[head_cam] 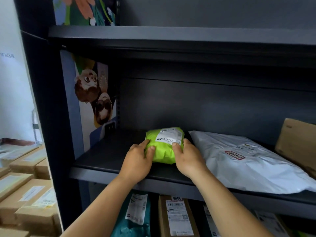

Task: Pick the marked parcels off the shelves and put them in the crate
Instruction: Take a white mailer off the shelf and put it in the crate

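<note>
Dark shelf bears a white-labelled green parcel; left hand and right hand fingers curl round it.

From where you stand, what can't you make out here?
- Crate: not in the head view at all.
- Green parcel: label print too small to read; both hands' fingers cover its sides.
- Brown box: cut off by the right edge.
- Lower-shelf parcels: cut off below, partly behind the arms.

Labels blurred — no text legible
</note>
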### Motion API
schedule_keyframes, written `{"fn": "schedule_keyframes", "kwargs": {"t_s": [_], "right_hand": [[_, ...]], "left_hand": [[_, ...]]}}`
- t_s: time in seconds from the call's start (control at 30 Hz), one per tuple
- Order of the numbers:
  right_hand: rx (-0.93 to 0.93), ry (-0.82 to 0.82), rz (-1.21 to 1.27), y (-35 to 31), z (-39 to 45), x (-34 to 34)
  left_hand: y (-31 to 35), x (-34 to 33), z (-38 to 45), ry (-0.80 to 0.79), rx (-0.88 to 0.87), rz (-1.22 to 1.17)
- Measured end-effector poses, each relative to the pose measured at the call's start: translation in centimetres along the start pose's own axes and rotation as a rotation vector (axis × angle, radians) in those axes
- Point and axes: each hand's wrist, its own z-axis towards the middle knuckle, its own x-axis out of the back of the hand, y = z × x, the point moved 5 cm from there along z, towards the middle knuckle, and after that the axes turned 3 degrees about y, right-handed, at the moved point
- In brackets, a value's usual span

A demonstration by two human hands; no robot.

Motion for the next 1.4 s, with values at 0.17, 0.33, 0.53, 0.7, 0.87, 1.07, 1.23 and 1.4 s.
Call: {"fn": "schedule_keyframes", "kwargs": {"t_s": [0.17, 0.33, 0.53, 0.7, 0.87, 1.07, 1.23, 1.4], "right_hand": [[-0.016, -0.017, -0.033, -1.2, -0.5, 0.7], [0.096, 0.124, 0.076, -1.0, -2.3, 5.7], [0.011, 0.336, 0.083, 5.7, -1.8, 14.4], [-0.188, 0.268, -0.098, 14.1, -0.4, 18.9], [-0.321, 0.109, -0.079, 18.9, 0.5, 19.4], [-0.369, -0.029, -0.052, 20.4, 1.5, 17.8], [-0.301, 0.079, 0.071, 22.0, 1.7, 17.1], [-0.207, 0.215, 0.395, 22.8, 1.2, 16.9]], "left_hand": [[1.3, 0.6, -0.3, 0.046, 0.005, 0.198], [7.3, 0.8, -2.6, 0.146, -0.244, 0.091], [13.9, -4.1, -4.0, -0.050, -0.326, -0.051], [14.8, -9.4, -2.4, -0.225, -0.092, 0.104], [14.2, -12.2, -0.6, -0.282, 0.154, 0.188], [13.6, -14.5, -1.3, -0.297, 0.265, 0.232], [13.4, -14.5, -2.3, -0.142, 0.230, 0.137], [14.4, -13.5, -3.6, 0.069, 0.173, -0.103]]}}
